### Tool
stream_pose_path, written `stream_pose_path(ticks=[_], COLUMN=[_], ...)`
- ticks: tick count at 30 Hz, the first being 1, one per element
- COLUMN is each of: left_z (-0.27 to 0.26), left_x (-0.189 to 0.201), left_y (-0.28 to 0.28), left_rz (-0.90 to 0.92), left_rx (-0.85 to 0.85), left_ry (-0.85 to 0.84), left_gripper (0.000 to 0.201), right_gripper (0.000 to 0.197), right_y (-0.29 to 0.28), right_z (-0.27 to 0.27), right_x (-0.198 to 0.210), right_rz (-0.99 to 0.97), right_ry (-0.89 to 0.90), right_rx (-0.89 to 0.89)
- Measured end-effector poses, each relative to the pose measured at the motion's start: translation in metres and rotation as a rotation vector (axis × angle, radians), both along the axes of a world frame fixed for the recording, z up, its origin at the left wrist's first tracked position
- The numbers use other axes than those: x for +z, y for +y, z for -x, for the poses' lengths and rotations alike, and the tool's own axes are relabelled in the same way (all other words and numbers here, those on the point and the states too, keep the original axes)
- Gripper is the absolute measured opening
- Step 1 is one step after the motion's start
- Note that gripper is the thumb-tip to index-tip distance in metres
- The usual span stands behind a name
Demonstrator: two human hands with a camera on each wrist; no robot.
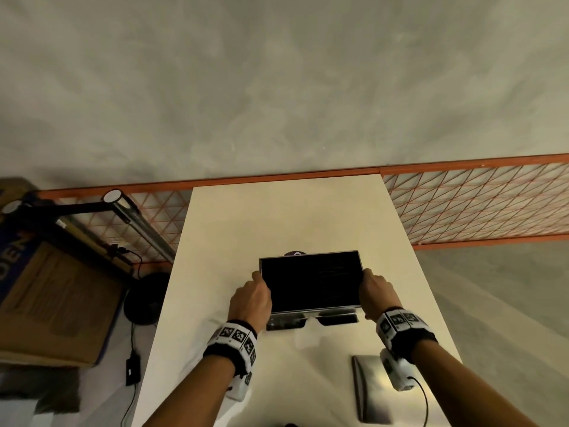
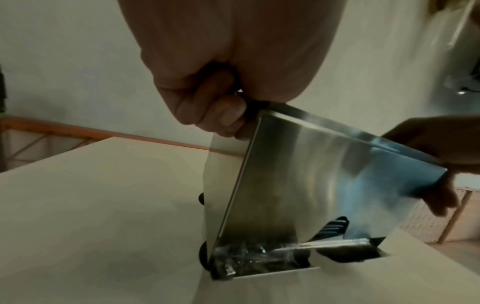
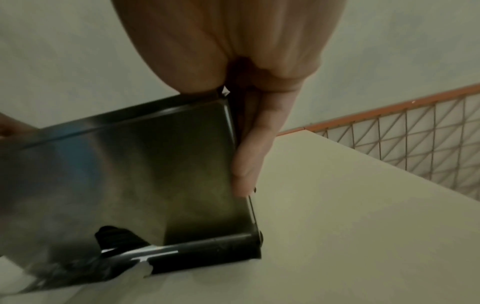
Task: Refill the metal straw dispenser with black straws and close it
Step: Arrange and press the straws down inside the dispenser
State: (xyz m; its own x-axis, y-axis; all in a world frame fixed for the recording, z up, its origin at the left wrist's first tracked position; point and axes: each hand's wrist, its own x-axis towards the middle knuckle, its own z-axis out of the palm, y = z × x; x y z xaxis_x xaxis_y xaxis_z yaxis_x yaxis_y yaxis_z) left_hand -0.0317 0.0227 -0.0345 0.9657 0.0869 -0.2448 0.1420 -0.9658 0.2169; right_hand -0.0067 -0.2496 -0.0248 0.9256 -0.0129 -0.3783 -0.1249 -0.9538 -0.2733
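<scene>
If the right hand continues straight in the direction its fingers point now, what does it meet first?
Probably the white tabletop: the right hand grips the metal straw dispenser with fingers pointing down its side. Depth is unclear.

Pale worktop [image 1: 277, 217] against a grey plaster wall [image 1: 277, 87]. Orange wire-grid fence [image 1: 477, 204] behind it. Cardboard box [image 1: 52, 303] at left, light dim.

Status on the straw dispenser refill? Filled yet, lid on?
Done, apparently: the open top of the dispenser shows a dark mass of black straws. In hand: the left hand and right hand grip its two sides as it stands on the table, seemingly tilted. Left: closing it; the metal lid lies flat near the right wrist.
</scene>
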Motion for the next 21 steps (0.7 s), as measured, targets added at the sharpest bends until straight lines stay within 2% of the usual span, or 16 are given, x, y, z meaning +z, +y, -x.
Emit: stream_pose_path(ticks=[3,7,10,14,19,21], left_z=[0.004,0.013,0.008,-0.008,0.0,0.004], left_x=[-0.007,-0.01,-0.003,-0.004,-0.02,-0.024], left_y=[0.007,0.024,0.026,0.019,0.017,0.016], left_rz=[0.089,0.149,0.162,0.076,-0.018,-0.039], left_rx=[0.081,0.204,0.162,0.072,0.022,0.011], left_ry=[0.009,0.059,0.009,-0.018,0.005,0.006], left_gripper=[0.024,0.029,0.024,0.026,0.029,0.029], right_gripper=[0.007,0.02,0.015,0.011,0.01,0.01], right_y=[0.011,0.045,0.034,0.02,0.02,0.024], right_z=[-0.005,-0.014,-0.017,-0.016,-0.015,-0.011], right_x=[0.017,0.045,0.043,0.026,0.004,0.009], right_rz=[0.044,0.156,0.094,-0.045,-0.113,-0.075], right_ry=[-0.06,-0.194,-0.127,-0.029,0.12,0.112], right_rx=[0.025,0.17,0.109,-0.026,-0.074,-0.116])
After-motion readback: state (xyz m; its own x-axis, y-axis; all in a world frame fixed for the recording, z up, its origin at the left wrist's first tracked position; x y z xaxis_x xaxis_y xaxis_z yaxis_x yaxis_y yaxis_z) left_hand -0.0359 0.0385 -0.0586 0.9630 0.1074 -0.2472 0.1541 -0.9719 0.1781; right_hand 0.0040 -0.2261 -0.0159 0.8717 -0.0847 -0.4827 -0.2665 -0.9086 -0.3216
